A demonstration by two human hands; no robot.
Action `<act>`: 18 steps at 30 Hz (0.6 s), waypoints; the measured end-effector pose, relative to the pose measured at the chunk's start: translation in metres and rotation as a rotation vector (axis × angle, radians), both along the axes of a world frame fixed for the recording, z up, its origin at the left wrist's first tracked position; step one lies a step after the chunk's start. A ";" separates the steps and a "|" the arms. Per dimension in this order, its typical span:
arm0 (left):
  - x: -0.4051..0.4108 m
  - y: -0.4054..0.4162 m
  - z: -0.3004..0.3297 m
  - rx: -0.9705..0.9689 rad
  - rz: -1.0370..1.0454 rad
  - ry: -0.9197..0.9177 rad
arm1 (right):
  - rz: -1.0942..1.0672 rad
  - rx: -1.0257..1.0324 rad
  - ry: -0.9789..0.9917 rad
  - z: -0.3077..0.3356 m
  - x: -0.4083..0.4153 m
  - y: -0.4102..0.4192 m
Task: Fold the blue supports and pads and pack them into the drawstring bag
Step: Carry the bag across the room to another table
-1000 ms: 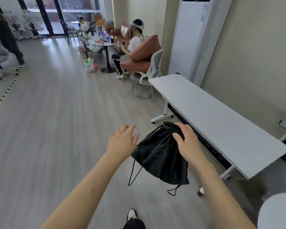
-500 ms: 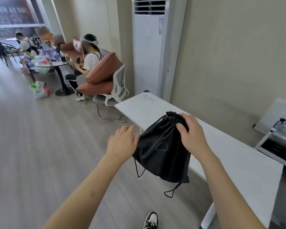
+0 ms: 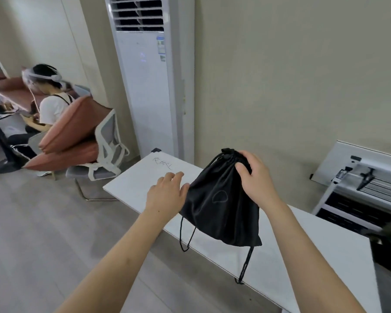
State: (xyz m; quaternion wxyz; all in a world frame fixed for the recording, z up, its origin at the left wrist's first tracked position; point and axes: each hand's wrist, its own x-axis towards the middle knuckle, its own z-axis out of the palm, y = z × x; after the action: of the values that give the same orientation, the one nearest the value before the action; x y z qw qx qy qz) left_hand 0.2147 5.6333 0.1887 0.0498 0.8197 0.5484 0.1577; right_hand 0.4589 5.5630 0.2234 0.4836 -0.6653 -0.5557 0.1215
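Note:
A black drawstring bag (image 3: 219, 206) hangs in the air over the white table (image 3: 321, 249), its mouth cinched shut and its cords dangling below. My right hand (image 3: 255, 179) grips the bag near its gathered top. Spread and holding nothing, my left hand (image 3: 167, 193) has its thumb against the bag's left side. No blue supports or pads are in view; whether they are inside the bag cannot be told.
A tall white air conditioner (image 3: 149, 75) stands against the wall behind the table. A seated person (image 3: 48, 102) and a chair with reddish cushions (image 3: 77, 132) are at left. A folded white table frame (image 3: 359, 188) leans at right.
My view has swung to the right and closer to the table. The bag, still in my right hand, is now over the tabletop instead of over the floor.

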 end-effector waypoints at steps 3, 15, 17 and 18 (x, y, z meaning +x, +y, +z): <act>0.026 0.041 -0.007 -0.034 -0.064 0.013 | -0.012 -0.050 -0.032 -0.015 0.018 0.040; 0.085 0.180 -0.060 -0.199 -0.285 0.083 | -0.155 -0.333 -0.161 -0.115 0.053 0.139; 0.089 0.196 -0.068 -0.221 -0.319 0.106 | -0.180 -0.354 -0.149 -0.129 0.050 0.147; 0.090 0.203 -0.073 -0.231 -0.335 0.117 | -0.194 -0.357 -0.136 -0.135 0.048 0.151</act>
State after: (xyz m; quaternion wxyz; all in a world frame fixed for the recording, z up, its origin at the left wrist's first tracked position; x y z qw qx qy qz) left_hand 0.3047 5.8368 0.1160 0.1372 0.8959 0.4210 0.0356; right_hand 0.5073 5.7144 0.0887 0.3290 -0.7973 -0.4901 0.1258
